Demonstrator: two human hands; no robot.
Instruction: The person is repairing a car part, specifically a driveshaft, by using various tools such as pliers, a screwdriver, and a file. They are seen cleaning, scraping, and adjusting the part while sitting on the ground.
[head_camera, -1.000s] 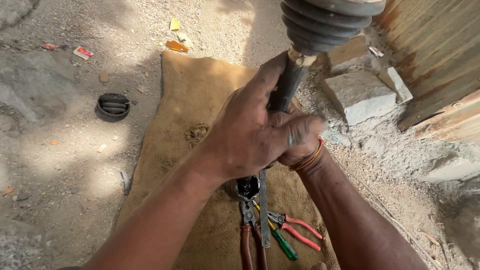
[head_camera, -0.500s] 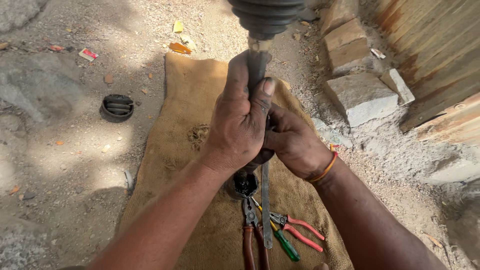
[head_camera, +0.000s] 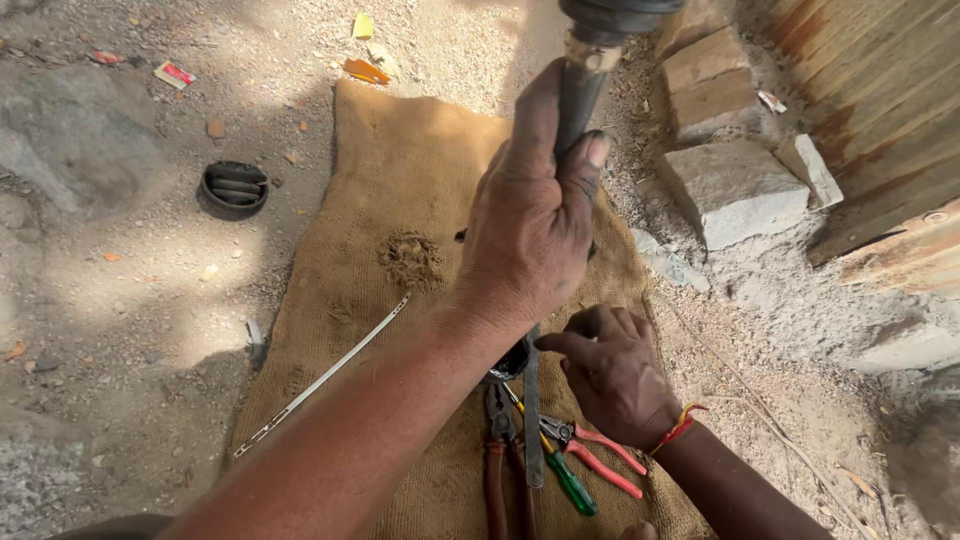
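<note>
Brown sackcloth (head_camera: 400, 200) lay on the dirt under the work. The left hand (head_camera: 530, 230) had its fingers shut tight around a dark metal shaft (head_camera: 575, 95), held upright (its rubber boot (head_camera: 615, 15) sat at the top). A moment before, both hands had held it. Now the right hand (head_camera: 615, 375) had let go and hung lower, fingers loosely curled and empty, just above the red-handled pliers (head_camera: 595, 455).

Lighting: strong daylight, dappled. Bright patches wash out the sandy ground (head_camera: 120, 290) at left and the top of the burlap sack (head_camera: 400, 150); soft shade covers the lower frame. Focus: sharp throughout, except the dark rubber boot (head_camera: 620, 15) at the top edge, close and slightly soft. Edge distortion: mild.
</note>
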